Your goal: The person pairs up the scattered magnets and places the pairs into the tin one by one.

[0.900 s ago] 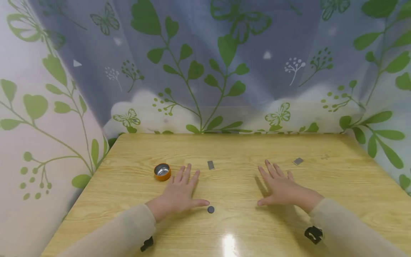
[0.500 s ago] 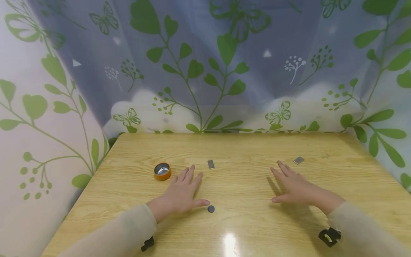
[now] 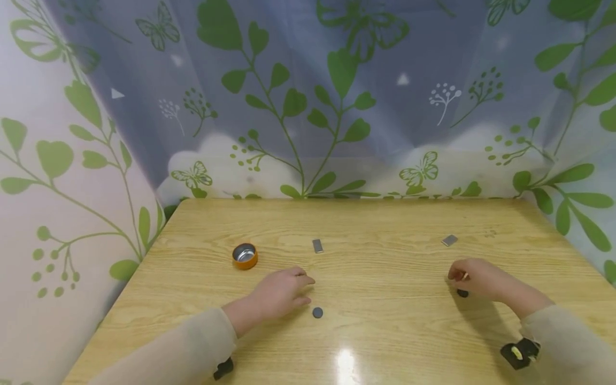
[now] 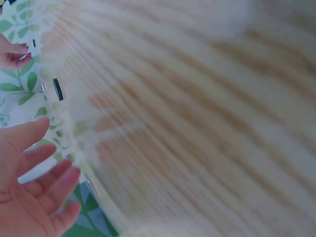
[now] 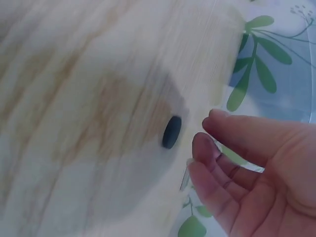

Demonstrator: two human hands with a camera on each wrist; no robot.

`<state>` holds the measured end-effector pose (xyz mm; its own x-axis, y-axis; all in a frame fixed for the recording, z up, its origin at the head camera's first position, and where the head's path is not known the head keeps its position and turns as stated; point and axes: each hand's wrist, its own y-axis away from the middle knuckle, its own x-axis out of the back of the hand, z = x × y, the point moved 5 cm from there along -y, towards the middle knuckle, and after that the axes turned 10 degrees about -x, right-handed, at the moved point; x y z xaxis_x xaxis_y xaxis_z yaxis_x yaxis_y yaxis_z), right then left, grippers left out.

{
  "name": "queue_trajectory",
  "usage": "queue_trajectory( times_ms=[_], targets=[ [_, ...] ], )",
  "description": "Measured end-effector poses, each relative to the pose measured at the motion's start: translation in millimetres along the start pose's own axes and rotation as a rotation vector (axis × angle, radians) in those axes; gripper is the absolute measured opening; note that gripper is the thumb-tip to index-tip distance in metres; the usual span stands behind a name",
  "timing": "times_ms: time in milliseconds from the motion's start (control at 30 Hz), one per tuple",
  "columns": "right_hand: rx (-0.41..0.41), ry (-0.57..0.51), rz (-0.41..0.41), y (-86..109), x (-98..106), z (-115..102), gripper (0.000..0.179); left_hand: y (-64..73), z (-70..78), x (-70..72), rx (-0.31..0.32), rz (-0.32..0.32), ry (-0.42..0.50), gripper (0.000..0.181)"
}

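Note:
On the wooden table my left hand (image 3: 281, 294) hovers with loosely bent fingers, palm down, holding nothing. Just right of its thumb lies a small dark round disc (image 3: 317, 312), also visible on edge in the left wrist view as a dark disc (image 4: 58, 89). My right hand (image 3: 481, 279) is above a second black disc (image 3: 462, 293), partly covered by the fingers. In the right wrist view this disc (image 5: 172, 132) lies on the table, apart from the bent fingertips (image 5: 200, 148); a gap shows between thumb and fingers.
An orange round cup with a metal inside (image 3: 245, 256) stands left of centre. One small grey rectangular piece (image 3: 317, 246) lies behind the left hand, another grey piece (image 3: 449, 240) behind the right. A patterned curtain (image 3: 308, 107) hangs at the table's back edge.
My right hand has moved right and its spread fingers have bent, bringing the second black disc into sight. My left hand's spread fingers have drawn in; the cup and grey pieces stay put.

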<state>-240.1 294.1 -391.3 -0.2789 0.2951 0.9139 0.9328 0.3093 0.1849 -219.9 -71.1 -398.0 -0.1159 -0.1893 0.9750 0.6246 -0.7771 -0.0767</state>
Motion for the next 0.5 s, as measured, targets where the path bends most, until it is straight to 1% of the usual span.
queue_trajectory(
  times_ms=[100, 200, 333, 500],
  targets=[
    [-0.016, 0.014, 0.002, 2.6, 0.2, 5.4, 0.006, -0.3, 4.3, -2.4, -0.012, -0.033, 0.098, 0.031],
    [-0.032, 0.038, -0.005, 3.4, -0.7, 10.5, 0.007, -0.9, 8.0, -5.2, -0.027, -0.063, 0.152, 0.027],
    [-0.058, 0.043, -0.018, 3.2, -4.2, 16.2, 0.007, -0.8, 10.4, -8.5, -0.031, -0.091, 0.171, 0.026],
    [-0.104, -0.011, -0.012, 2.8, -6.1, 20.2, 0.004, -3.0, 12.3, -10.3, -0.03, -0.1, 0.156, 0.022]
  ],
)
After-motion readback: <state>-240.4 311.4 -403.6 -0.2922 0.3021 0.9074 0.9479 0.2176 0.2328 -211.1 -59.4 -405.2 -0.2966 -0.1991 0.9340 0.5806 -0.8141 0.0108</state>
